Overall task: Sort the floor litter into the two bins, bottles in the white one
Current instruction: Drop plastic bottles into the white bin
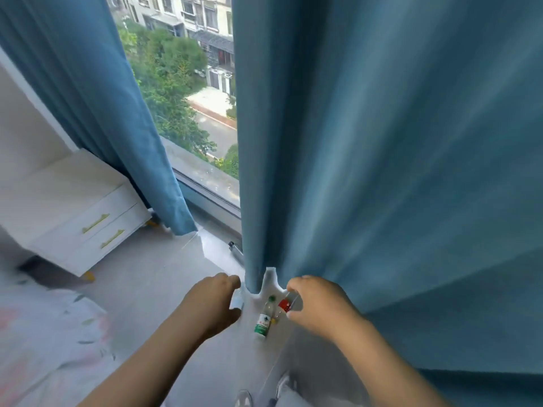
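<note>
At the bottom edge of the view, a pale shoe toe [243, 399] stood on the grey floor [152, 289], which was smooth and glossy. A patterned white fabric [44, 333] covered the lower left corner.

Both forearms reached forward over the floor. The left hand [216, 304] was curled around a small clear bottle [237, 301], thumb below and fingers above; most of that bottle was hidden by the hand. The right hand [316, 306] was closed on a clear bottle with a red cap [284, 304], gripped near the neck. Between the two hands, a bottle with a green cap and green label [264, 317] lay on the floor, cap pointing away from the person, touching neither hand. A small yellow item beside it was too blurred to identify.

Directly beyond the hands, the hem of the right blue curtain [382, 171] hung to floor level and filled the right half of the view, closing off that side. A pen-like grey object [235, 251] lay at the curtain's left edge.

Open floor extended to the left, bounded by a white drawer unit [73, 212] with gold handles on short legs. A second blue curtain [88, 98] hung behind the unit. Between the curtains, the window [188, 98] and its low sill formed the far boundary, showing trees, a road and buildings outside.
</note>
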